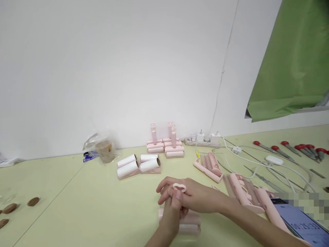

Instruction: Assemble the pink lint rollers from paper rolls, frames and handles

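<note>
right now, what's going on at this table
A person is working a pink roller that rests on the table. The left hand grips its handle, and the right hand lies across the left; whether it grips too is unclear. The heart loop pokes up between them. Behind lie white rolls, and more pink rollers stand by the wall. Covers, screwdrivers and a phone lie to the right.

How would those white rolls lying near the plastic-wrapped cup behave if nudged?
The white rolls lie on their sides and are round, so they would probably roll across the table. Their open hollow ends suggest they are light and might dent if squeezed.
</note>
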The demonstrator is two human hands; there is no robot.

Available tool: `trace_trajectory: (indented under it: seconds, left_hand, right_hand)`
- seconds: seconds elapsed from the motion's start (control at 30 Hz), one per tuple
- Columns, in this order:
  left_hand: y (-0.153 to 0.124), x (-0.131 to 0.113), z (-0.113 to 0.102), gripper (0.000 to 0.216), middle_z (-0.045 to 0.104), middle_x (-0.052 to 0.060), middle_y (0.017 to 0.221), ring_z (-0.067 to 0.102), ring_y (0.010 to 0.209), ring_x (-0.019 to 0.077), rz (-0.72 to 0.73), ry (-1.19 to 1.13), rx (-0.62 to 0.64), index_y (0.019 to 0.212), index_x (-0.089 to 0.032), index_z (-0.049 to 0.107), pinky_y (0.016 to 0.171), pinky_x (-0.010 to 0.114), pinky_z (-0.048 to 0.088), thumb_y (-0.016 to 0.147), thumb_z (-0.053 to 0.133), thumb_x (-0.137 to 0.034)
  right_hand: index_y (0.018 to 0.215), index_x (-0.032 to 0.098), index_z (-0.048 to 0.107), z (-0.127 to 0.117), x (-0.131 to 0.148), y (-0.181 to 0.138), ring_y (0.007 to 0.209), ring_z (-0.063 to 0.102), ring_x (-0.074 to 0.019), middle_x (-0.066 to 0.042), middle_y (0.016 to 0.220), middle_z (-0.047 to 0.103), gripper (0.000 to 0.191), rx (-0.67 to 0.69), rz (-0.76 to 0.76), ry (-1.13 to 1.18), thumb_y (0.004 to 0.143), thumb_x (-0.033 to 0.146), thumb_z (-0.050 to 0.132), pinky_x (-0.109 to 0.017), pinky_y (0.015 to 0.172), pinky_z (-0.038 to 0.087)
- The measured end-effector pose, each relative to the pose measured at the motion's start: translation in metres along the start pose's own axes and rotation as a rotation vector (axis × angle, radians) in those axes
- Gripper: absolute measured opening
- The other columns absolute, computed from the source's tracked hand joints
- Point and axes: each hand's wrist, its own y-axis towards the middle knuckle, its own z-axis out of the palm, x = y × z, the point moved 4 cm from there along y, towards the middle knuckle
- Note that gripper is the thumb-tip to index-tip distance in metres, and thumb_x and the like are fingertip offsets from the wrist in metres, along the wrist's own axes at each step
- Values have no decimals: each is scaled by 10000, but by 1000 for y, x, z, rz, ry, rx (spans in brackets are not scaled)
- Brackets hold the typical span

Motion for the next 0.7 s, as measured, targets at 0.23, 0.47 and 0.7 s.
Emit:
trace_trajectory:
  seconds: [0.23,0.47,0.7]
  left_hand:
    - [6,13,-5,540,236,-122,343,166,307,25,55,-6,30,590,-205,369,330,166,133,518,519,-718]
    - [4,-10,-10,653,487,-4,443,449,411,111,137,191,417,573,-150,518,431,236,368,459,476,-791]
    - [65,-77,-64,718,433,107,1259,318,1193,254,374,1144,250,1236,-157,360,998,379,202,713,270,-641]
  right_hand:
    - [979,288,561,2,0,0,768,577,-124,31,1032,576,254,-109,-15,-83,839,227,358,-189,569,460]
    - [824,224,488,-9,-4,-16,911,499,-188,-32,1098,489,155,-357,-121,-291,735,327,562,-296,754,421]
    - [958,222,515,-63,5,-17,821,542,-203,-39,922,591,245,-594,-122,-317,807,408,463,-322,699,432]
